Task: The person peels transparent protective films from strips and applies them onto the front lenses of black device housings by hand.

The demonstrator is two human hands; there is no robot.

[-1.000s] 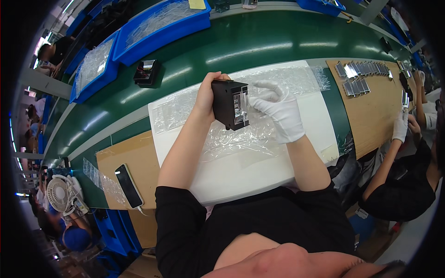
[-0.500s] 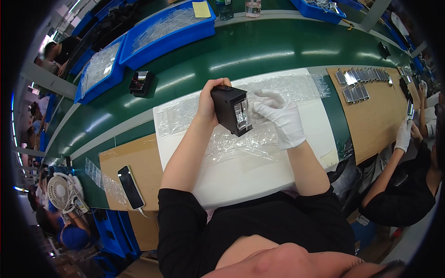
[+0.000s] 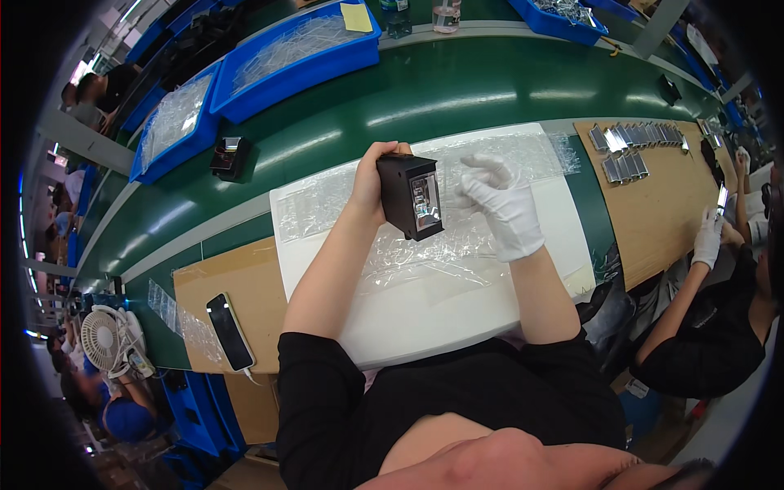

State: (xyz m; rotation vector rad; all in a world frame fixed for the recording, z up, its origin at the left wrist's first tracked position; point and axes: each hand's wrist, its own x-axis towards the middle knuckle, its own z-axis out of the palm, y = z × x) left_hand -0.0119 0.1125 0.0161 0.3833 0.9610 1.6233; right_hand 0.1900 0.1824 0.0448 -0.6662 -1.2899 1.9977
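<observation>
My bare left hand [image 3: 370,181] is wrapped round the left side and back of a black box-shaped housing [image 3: 400,198], holding it up over the white work surface [image 3: 400,331]. The housing's open face, with a shiny silver reflector [image 3: 425,200] inside, is turned to the right. Just right of that face, and apart from it, is my right hand [image 3: 505,211] in a white glove. Its thumb and fingers are curled together; whatever thin or clear thing they pinch cannot be made out. Clear plastic film [image 3: 441,257] lies beneath both hands.
Blue trays [image 3: 298,61] of clear pieces stand at the far left. A black unit [image 3: 230,157] sits on the green belt [image 3: 327,139]. A phone [image 3: 231,331] lies on cardboard at left. To the right, metal parts [image 3: 627,167] lie on cardboard near a co-worker's gloved hand [image 3: 707,238].
My right hand has drawn back a little to the right, away from the housing. The housing has turned slightly, showing more of its open face. The black unit on the belt has shifted left.
</observation>
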